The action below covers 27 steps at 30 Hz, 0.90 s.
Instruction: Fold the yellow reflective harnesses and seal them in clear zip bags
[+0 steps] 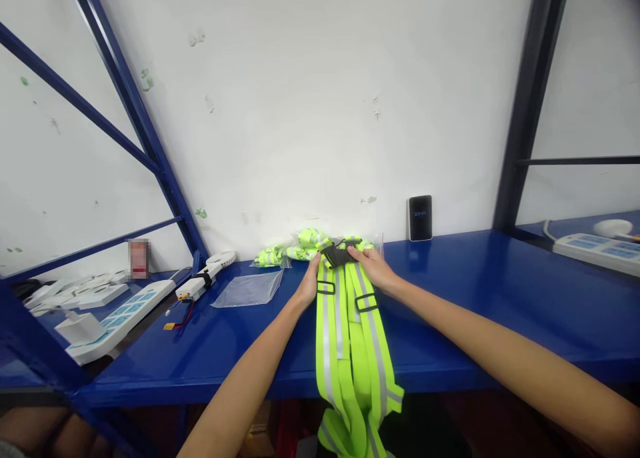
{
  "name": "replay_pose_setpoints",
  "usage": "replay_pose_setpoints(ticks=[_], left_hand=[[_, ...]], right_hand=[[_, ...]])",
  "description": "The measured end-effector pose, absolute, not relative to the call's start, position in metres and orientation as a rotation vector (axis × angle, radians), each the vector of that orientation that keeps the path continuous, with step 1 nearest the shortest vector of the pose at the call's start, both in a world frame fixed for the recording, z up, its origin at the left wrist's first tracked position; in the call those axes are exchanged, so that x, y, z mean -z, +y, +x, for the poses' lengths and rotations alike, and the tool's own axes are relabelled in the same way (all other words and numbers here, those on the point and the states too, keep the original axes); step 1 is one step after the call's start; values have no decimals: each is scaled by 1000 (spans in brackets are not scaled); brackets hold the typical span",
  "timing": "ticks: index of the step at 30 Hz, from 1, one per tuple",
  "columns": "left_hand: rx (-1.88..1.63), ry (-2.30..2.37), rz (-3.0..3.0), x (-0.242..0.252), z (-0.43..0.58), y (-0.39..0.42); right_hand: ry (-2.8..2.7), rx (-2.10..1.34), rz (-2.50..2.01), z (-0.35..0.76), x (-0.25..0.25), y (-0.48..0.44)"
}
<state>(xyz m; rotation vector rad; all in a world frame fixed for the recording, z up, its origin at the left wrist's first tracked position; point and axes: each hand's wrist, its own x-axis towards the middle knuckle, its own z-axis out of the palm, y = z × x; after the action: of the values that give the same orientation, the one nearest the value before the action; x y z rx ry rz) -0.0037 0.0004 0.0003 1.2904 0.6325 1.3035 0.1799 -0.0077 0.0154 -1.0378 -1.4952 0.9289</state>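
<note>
A neon-yellow reflective harness (353,338) with silver stripes hangs between my hands, its straps draping over the front edge of the blue shelf. My left hand (310,281) grips its upper left side, next to the black buckle part (334,254). At the upper right, my right hand (373,266) pinches the black part with thumb and fingers. Two black strap sliders (367,303) sit on the straps below my hands. Behind, against the wall, lie more neon-yellow harnesses (270,257) in clear bags. A flat clear plastic bag (250,289) rests left of my left hand.
The blue shelf (460,291) has posts on both sides. A black-screened device (420,218) leans at the wall. To the left are a white handheld fan (220,261), a wired battery pack (193,288) and a power strip (125,318). Another power strip (600,248) lies right.
</note>
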Motion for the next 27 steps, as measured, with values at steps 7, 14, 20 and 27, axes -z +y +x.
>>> replay_pose_setpoints(ticks=[7, 14, 20, 27], left_hand=[[-1401, 673, 1234, 0, -12, 5], [-1400, 664, 1381, -3, -3, 13], [-1471, 746, 1216, 3, 1, 29], [-1381, 762, 1129, -5, 4, 10]], right_hand=[[-1015, -1448, -915, 159, -32, -12], [-1066, -1225, -948, 150, -24, -7], [-1375, -1359, -743, 166, -13, 2], [-1476, -1115, -742, 172, -20, 7]])
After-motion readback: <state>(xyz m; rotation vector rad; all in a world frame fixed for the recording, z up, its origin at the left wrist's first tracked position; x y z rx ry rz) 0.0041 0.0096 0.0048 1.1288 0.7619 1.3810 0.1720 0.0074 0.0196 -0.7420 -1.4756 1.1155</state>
